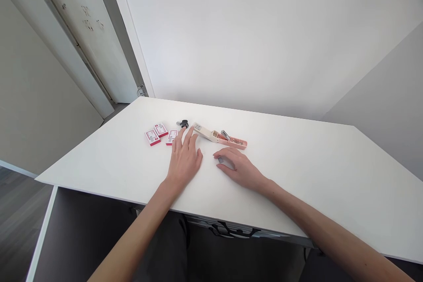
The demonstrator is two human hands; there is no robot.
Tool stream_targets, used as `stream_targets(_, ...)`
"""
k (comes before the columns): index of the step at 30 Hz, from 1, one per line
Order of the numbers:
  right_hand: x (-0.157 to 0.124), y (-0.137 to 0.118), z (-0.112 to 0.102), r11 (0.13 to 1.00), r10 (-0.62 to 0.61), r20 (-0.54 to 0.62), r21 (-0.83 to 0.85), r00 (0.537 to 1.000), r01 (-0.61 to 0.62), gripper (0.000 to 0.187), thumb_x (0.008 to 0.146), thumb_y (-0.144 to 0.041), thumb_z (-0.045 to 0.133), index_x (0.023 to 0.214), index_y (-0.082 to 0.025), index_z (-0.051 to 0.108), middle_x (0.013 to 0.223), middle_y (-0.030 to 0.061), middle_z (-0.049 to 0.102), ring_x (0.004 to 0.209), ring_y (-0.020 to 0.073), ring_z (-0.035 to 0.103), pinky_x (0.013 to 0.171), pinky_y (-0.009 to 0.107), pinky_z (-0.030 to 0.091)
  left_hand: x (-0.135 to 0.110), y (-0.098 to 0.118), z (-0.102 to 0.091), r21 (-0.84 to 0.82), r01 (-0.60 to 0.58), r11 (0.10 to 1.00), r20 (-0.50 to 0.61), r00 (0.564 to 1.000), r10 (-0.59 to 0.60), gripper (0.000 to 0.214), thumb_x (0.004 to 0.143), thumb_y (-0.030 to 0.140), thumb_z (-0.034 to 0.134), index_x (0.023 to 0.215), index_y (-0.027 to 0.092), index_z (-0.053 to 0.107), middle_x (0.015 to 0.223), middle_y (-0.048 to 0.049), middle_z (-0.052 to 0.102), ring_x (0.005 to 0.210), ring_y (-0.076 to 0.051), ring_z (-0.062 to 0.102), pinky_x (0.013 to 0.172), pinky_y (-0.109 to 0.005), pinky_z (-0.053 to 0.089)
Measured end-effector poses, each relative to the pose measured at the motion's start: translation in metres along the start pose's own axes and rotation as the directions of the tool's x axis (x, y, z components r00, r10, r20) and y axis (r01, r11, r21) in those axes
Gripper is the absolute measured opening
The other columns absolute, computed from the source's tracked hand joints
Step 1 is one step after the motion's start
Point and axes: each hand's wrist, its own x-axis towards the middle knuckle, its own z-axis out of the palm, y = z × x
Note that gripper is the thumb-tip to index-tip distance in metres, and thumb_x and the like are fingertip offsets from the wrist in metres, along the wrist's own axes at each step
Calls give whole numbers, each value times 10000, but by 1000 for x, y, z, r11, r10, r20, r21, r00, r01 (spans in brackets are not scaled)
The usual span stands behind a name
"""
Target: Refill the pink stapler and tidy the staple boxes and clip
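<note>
My left hand point(183, 157) lies flat on the white table point(313, 163), fingers stretched toward the beige end of an opened stapler point(218, 135) and partly over a small red-and-white staple box point(172, 136). My right hand point(238, 167) rests just right of it with fingers curled over a small grey strip point(220, 160), apparently staples. The stapler lies open, its pink base with metal parts pointing right.
Two more red-and-white staple boxes point(156, 133) lie left of my left hand. A small black object point(182, 124) sits beyond my fingertips. A white wall stands behind the table; a door is at the far left. The table's near edge runs under my forearms.
</note>
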Motion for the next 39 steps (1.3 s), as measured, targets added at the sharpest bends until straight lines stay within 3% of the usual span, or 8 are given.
stream_targets(7,2,1,1,997,63,-37,53,997,-61,105,1027,-249,584,1050,-272,683,1039,32,756,959,217,700,856,396,592,9,-9,3,-49,-78,996,68,994,82,462,1002,206,456,1460,183,512,1679,-114,445,1602,-360,296,1270,-610,339)
stream_targets(10,2,2,0,996,71,-44,50,997,-69,78,1013,-252,602,1062,-271,659,1124,49,744,962,218,694,809,382,590,16,-14,6,-77,-90,993,92,991,97,478,1001,213,456,1476,191,498,1685,-102,437,1605,-354,293,1263,-615,349)
stream_targets(14,3,7,-2,996,85,-74,-24,994,-87,96,998,-271,631,1094,-268,635,1276,78,712,996,234,686,887,443,583,21,-19,10,-111,-99,989,99,989,110,482,1005,224,461,1484,172,479,1682,-116,438,1615,-345,278,1270,-586,352)
stream_targets(19,3,10,-3,993,114,-70,-35,991,-117,121,1009,-244,596,1115,-271,648,1061,44,745,982,227,702,848,401,587,20,-20,14,-134,-82,988,70,993,92,485,1002,234,481,1480,147,471,1566,-137,563,1580,-343,349,1262,-549,383)
stream_targets(24,1,8,-10,977,123,-44,-169,991,-129,212,975,-302,687,1168,-264,609,1202,67,708,1062,246,694,828,401,579,19,-19,15,-156,-61,986,96,992,76,463,994,228,486,1449,138,492,1451,-159,639,1477,-319,496,1206,-516,455)
stream_targets(29,2,10,-21,950,109,3,-295,994,-103,97,992,-320,667,992,-253,597,1070,58,700,956,242,680,740,379,544,18,-19,16,-157,-48,986,118,991,67,429,998,224,464,1414,129,506,1410,-175,654,1413,-313,551,1163,-512,482)
stream_targets(33,2,10,-21,972,79,32,-223,996,-70,88,1025,-312,612,959,-255,611,1039,53,708,956,230,671,777,374,530,18,-18,16,-157,-42,987,116,991,61,396,1002,224,466,1385,146,526,1387,-157,669,1387,-309,563,1151,-503,484)
stream_targets(39,3,6,-16,955,283,-51,110,958,-276,183,1038,-431,584,994,-271,661,952,17,739,803,189,647,730,343,509,17,-17,15,-138,-35,990,118,992,52,401,1001,218,458,1386,141,542,1377,-151,679,1399,-305,553,1164,-493,470)
